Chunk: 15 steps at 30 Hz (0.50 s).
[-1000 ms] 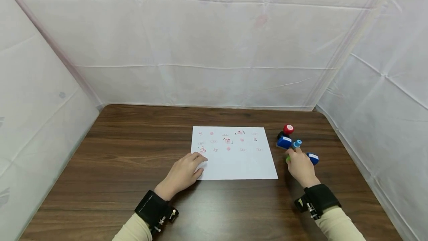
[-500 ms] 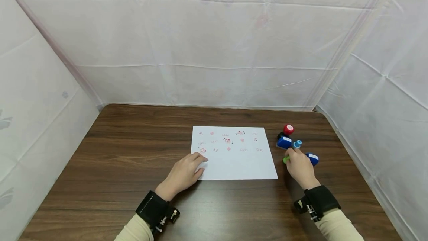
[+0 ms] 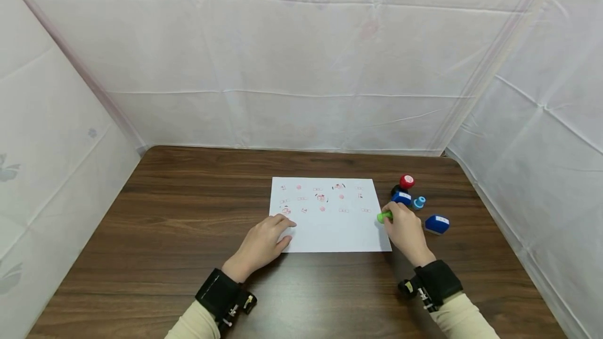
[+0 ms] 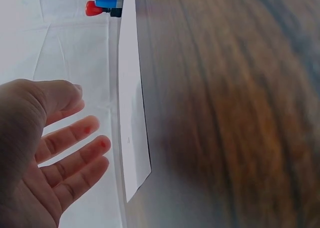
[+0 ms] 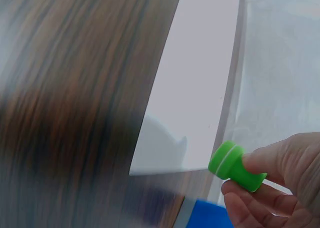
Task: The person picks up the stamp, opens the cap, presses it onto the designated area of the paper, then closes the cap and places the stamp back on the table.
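Right hand (image 3: 406, 228), grip narrow, pinches the green stamp (image 3: 384, 216) right at the right edge of the red-marked white paper (image 3: 340, 235)! Left hand (image 3: 260, 240) lies by the near-left corner, grip wide, fingers relaxed. Rightward on the desk (image 3: 301, 297): red-topped stamp (image 3: 407, 181), light-blue stamp (image 3: 419, 202), two blue stamps (image 3: 437, 225).

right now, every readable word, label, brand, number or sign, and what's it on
None readable.
White rectangular paper: mostly red marks, too small.
Green plastic cylinder: none visible.
Two blue plastic blocks: white labels too small.
Red round knob: label too small.
White sheet backdrop: prints too faint.
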Motion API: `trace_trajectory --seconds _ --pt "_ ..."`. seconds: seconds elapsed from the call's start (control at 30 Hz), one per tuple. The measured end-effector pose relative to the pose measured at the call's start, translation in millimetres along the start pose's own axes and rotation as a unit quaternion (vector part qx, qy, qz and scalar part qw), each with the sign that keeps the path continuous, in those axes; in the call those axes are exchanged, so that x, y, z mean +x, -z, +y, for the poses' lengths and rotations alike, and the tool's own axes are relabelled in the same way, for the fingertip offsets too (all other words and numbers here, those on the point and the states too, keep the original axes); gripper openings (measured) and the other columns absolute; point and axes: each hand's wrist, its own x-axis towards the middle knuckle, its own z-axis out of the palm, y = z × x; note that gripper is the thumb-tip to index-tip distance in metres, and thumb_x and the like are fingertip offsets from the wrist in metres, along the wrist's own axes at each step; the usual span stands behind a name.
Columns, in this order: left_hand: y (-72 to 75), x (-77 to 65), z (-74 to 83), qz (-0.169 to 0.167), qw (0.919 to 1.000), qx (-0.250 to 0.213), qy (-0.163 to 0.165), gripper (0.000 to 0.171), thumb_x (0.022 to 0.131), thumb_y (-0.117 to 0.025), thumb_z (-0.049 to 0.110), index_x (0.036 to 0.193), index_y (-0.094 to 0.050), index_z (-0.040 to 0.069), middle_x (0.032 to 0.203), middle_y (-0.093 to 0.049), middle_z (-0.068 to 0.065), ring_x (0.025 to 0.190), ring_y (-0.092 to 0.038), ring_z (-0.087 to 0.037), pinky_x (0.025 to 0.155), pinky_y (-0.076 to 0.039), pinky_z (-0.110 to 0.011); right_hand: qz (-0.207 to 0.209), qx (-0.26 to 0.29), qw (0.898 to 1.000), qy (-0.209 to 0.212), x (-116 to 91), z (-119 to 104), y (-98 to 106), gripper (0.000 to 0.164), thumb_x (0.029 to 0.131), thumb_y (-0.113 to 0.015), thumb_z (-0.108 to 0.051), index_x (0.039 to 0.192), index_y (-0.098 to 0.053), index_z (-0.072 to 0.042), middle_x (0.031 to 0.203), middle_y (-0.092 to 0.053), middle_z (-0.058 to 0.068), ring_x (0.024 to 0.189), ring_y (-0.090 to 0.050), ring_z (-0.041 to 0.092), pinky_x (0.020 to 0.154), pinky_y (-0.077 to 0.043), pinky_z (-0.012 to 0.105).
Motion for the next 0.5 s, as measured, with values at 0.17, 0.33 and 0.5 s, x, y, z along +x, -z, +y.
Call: trace_trajectory --seconds 0.17,0.33,0.5 --pt "-1.4 2.5 1.2 0.006 1.0000 -0.005 0.004 0.023 0.081 -0.070 0.018 0.103 -0.066 0.015 0.099 -0.062 0.003 0.092 -0.061 -0.014 0.075 -0.053 -0.029 -0.011 0.038 0.999 -0.027 6 -13 -9 0.012 0.077 -0.070 0.000 0.087 -0.063 -0.001 0.084 -0.063 0.014 0.071 -0.060 0.023 0.063 -0.055 0.040" --pt "-2.8 5.8 1.3 0.033 0.9993 -0.017 0.008 0.024 0.079 -0.072 0.017 0.102 -0.066 0.015 0.098 -0.063 0.003 0.093 -0.062 -0.015 0.075 -0.053 -0.030 -0.009 0.068 0.997 -0.044 9 -28 -15 0.013 0.077 -0.070 -0.001 0.087 -0.064 -0.004 0.085 -0.065 0.012 0.073 -0.062 0.021 0.062 -0.055 0.036" --pt "-4.6 9.2 2.6 0.064 0.9972 -0.034 0.017 0.024 0.079 -0.073 0.018 0.102 -0.065 0.015 0.098 -0.063 0.002 0.093 -0.062 -0.015 0.075 -0.054 -0.030 -0.005 0.093 0.995 -0.038 12 -42 -21 0.012 0.077 -0.070 -0.002 0.087 -0.065 -0.007 0.085 -0.066 0.009 0.072 -0.062 0.017 0.062 -0.054 0.033"
